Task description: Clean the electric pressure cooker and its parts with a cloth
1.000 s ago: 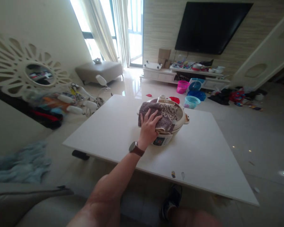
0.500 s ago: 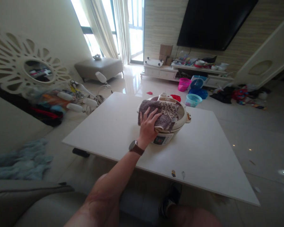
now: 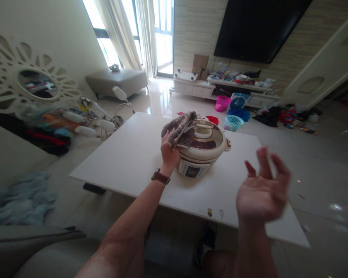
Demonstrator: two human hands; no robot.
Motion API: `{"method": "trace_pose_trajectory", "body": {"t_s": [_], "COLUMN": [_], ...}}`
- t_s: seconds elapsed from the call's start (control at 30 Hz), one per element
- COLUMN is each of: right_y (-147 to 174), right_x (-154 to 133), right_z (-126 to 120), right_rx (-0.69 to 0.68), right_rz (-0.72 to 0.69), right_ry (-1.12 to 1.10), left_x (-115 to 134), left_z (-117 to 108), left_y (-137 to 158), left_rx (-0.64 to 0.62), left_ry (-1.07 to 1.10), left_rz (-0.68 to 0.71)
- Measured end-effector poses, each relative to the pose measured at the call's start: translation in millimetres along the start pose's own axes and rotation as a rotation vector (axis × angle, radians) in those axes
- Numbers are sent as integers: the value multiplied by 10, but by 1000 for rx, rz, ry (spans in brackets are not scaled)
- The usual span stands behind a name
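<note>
A cream electric pressure cooker (image 3: 204, 156) with a glossy lid, a knob on top and a front control panel stands upright on the white table (image 3: 127, 162). At its left side, my left hand (image 3: 170, 152) grips a folded grey-brown patterned towel (image 3: 181, 131), which hangs against the lid's left part. My left wrist wears a brown-strapped watch. My right hand (image 3: 262, 189) is raised over the table's right part, apart from the cooker, its fingers spread and slightly blurred, with nothing in them.
Two small stickers, one a yellow figure (image 3: 209, 212), lie at the table's near edge. Beyond the table, a pink basket (image 3: 222, 103) and a light-blue basket (image 3: 233, 122) stand on the floor. A lamp with white shades (image 3: 106, 124) is at left.
My left hand, flat on the towel before, has moved left and now grips it folded, uncovering more of the cooker's lid. My right hand has come into view from below.
</note>
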State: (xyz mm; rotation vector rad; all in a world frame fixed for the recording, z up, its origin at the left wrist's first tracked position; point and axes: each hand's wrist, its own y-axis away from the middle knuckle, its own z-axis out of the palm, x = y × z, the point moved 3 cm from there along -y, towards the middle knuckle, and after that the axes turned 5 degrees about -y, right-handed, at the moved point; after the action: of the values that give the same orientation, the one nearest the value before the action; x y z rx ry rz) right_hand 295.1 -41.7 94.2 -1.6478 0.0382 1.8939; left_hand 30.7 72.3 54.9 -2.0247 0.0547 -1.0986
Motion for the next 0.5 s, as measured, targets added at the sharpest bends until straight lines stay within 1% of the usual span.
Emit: {"method": "trace_pose_trajectory", "body": {"t_s": [0.03,0.07,0.1,0.13,0.2,0.23,0.3,0.37,0.43,0.5], "right_y": [-3,-9,-15,-19,-19,-17,-16,-18,-21,-25], "right_x": [86,212,357,506,752,835,920,941,946,954], "right_z": [43,94,133,161,193,198,201,207,218,224], "right_rx": [33,31,43,53,54,55,63,76,78,73], "right_rz": [-34,-6,54,137,296,356,428,469,501,522], "right_ry": [-36,-55,-52,-45,-54,-65,-87,-98,-102,-103], "left_x": [121,254,389,511,671,701,649,470,224,13], "left_z": [4,19,32,40,44,43,37,19,-10,-35], "left_y": [17,51,99,150,235,261,265,203,105,21], "left_rx": [-84,-201,-308,-380,-437,-436,-390,-300,-182,-113], "left_ry": [-56,-129,-198,-249,-311,-319,-299,-249,-193,-129], "left_rz": [70,144,219,279,326,330,299,226,123,86]}}
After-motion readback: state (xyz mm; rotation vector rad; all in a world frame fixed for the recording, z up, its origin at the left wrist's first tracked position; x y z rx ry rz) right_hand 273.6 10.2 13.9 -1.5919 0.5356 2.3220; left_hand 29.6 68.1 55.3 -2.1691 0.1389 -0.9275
